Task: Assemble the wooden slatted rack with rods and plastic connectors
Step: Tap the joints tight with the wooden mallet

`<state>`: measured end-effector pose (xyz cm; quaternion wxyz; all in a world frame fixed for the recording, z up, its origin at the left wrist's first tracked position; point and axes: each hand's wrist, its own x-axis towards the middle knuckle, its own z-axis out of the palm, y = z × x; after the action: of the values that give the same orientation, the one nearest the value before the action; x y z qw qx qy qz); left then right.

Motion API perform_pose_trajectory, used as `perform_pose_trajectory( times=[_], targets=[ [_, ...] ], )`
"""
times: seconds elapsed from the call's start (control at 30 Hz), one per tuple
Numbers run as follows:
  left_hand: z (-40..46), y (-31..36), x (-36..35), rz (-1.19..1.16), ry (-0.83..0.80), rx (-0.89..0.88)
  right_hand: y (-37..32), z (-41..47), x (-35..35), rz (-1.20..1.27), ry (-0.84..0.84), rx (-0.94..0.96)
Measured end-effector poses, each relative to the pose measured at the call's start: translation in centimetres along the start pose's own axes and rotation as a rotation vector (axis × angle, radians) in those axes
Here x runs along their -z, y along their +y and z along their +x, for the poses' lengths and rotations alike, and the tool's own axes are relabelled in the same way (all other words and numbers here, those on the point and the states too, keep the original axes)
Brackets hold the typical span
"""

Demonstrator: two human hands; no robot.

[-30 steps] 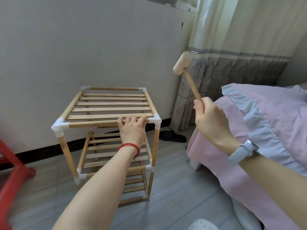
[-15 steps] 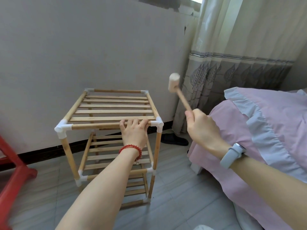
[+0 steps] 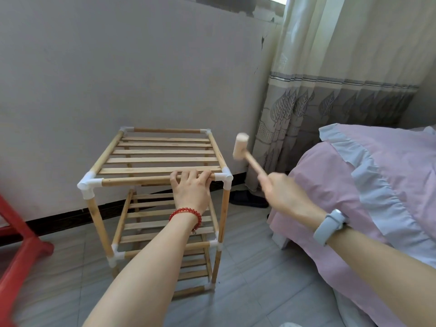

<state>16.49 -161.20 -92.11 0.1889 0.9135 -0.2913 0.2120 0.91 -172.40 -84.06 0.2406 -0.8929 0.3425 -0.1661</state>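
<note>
The wooden slatted rack (image 3: 162, 159) stands upright on the floor against the wall, with three slatted tiers joined by rods and white plastic connectors. My left hand (image 3: 191, 190) grips the top front rod (image 3: 134, 181) near its right end, fingers curled over it. My right hand (image 3: 280, 192) holds a small wooden mallet (image 3: 240, 147) by its handle. The mallet head hangs just right of and above the front right corner connector (image 3: 225, 177), not touching it.
A bed with a pink cover (image 3: 368, 185) fills the right side, close to the rack. A patterned curtain (image 3: 330, 90) hangs behind it. A dark slipper (image 3: 247, 199) lies on the floor by the rack. A red stool leg (image 3: 21, 251) stands at the left.
My right hand has swung the mallet down and left, from high by the curtain to beside the rack's front right corner. My left hand has kept its hold on the front rod.
</note>
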Motion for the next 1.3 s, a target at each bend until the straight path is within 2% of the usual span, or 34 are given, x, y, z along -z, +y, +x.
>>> perform_pose_trajectory(
  times=[0.07,0.1,0.13,0.2,0.23,0.27,0.37,0.4,0.5,0.53,0.57,0.63,0.67,0.7,0.77,0.8,0.83,0.93,0.97,1.07,1.13,1.2,1.23,1.3],
  targets=[
    [0.0,0.0,0.1,-0.007,-0.002,0.005,-0.8,-0.1,1.0,0.116,0.206,0.077],
    [0.1,0.0,0.1,-0.01,-0.004,0.005,-0.9,-0.2,1.0,0.105,0.228,0.092],
    [0.0,0.0,0.1,-0.009,-0.004,0.002,-1.1,-0.3,0.7,0.059,0.158,0.083],
    [0.0,0.0,0.1,-0.009,-0.008,0.003,-0.9,-0.9,-0.5,-0.15,-0.109,0.028],
    [-0.1,0.0,0.1,-0.013,-0.008,0.004,-1.1,-1.1,-0.5,-0.156,-0.107,0.02],
    [0.0,0.0,0.1,-0.013,-0.002,-0.001,-1.1,-0.6,-0.1,-0.18,-0.066,0.055],
    [0.1,0.0,0.2,-0.011,-0.018,0.006,-2.5,-0.7,2.0,0.006,0.256,0.164],
    [0.1,0.0,0.2,-0.01,-0.018,0.004,-2.7,-0.8,2.2,0.002,0.266,0.164],
    [0.0,0.0,0.4,-0.017,-0.024,0.012,-1.8,-1.2,0.2,-0.184,-0.045,0.028],
    [-0.1,0.1,0.3,-0.016,-0.024,0.014,-1.5,-1.1,0.1,-0.184,-0.041,0.033],
    [-0.1,0.1,0.3,-0.007,-0.022,0.006,-1.5,-0.7,0.5,-0.144,0.024,0.062],
    [0.0,0.2,0.4,-0.002,-0.029,0.008,-2.2,-0.7,1.6,-0.001,0.262,0.174],
    [0.0,0.2,0.4,-0.004,-0.033,0.007,-2.5,-0.8,1.7,0.015,0.288,0.189],
    [0.1,0.2,0.4,-0.005,-0.032,0.005,-2.8,-0.8,1.6,-0.011,0.209,0.173],
    [0.0,0.2,0.5,-0.009,-0.038,0.012,-2.4,-1.4,-0.2,-0.17,-0.129,0.064],
    [-0.1,0.2,0.5,-0.01,-0.038,0.013,-2.2,-1.5,-0.7,-0.18,-0.157,0.023],
    [-0.2,0.1,0.5,-0.004,-0.035,0.003,-1.9,-1.3,-0.9,-0.213,-0.129,0.057],
    [0.0,0.1,0.6,0.003,-0.04,0.001,-2.2,-1.1,0.2,0.017,0.256,0.227],
    [0.0,0.1,0.6,0.002,-0.042,0.002,-2.2,-1.1,0.4,0.002,0.265,0.245],
    [-0.2,0.0,0.5,-0.003,-0.045,0.004,-1.3,-1.6,-0.9,-0.214,-0.093,0.077],
    [-0.1,0.1,0.4,-0.001,-0.047,-0.002,-0.4,-1.0,-0.6,-0.201,-0.034,0.066],
    [0.2,0.0,0.4,-0.001,-0.057,0.002,-0.8,-0.9,0.3,-0.077,0.181,0.165],
    [0.2,0.0,0.4,-0.001,-0.061,0.003,-0.9,-1.0,0.4,-0.064,0.216,0.188],
    [0.1,0.0,0.4,-0.001,-0.051,-0.002,-1.2,-1.4,-0.2,-0.152,0.082,0.155]
  ],
)
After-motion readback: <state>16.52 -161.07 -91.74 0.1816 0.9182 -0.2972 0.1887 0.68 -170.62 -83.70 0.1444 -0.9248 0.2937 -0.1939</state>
